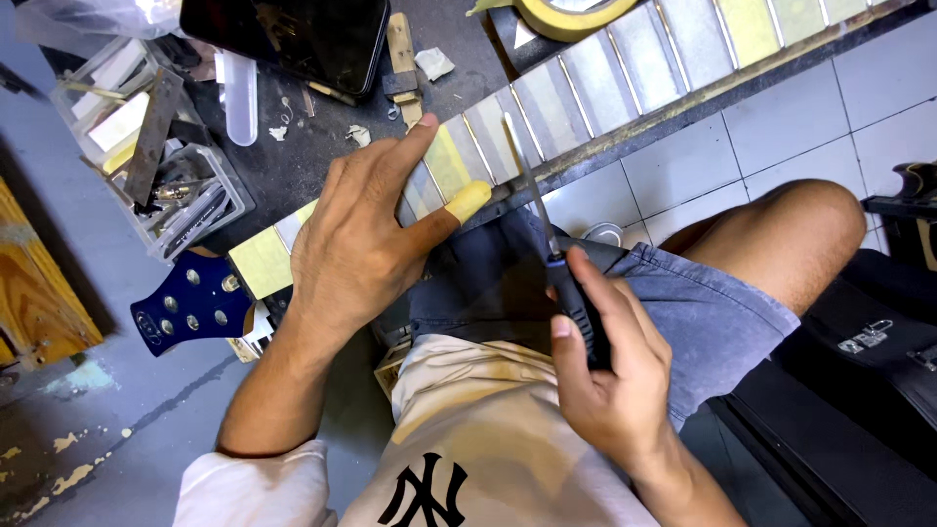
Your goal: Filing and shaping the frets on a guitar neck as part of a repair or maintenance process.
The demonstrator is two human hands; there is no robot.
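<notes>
Closest to the lens, at six o'clock, sits the person's cream shirt [468,439], with blue denim shorts [683,312] above it and a bare knee [795,239] out toward three o'clock. Their right hand [610,366] is wrapped tight around the black handle of a slim file [547,234], whose thin metal blade runs up toward twelve o'clock and ends on the guitar neck [586,78]. That neck lies slantwise across the lap, from nine o'clock up to one o'clock, its fretboard covered between the frets in strips of pale masking tape. The left hand [366,239] presses flat on the neck just beside the blade, fingers spread and not closed around anything (the thumb wears a yellow tape wrap at its tip). A dark blue headstock [190,307] with round tuner posts sticks out at nine o'clock. On the dark workbench [303,146] beyond, a clear plastic tray [146,137] of small tools stands at ten o'clock, a black phone [293,34] lies at eleven o'clock, and a roll of yellow tape [571,15] rests at twelve o'clock on the neck. White floor tiles [781,137] show at two o'clock, and a black case [859,390] lies at four o'clock.
</notes>
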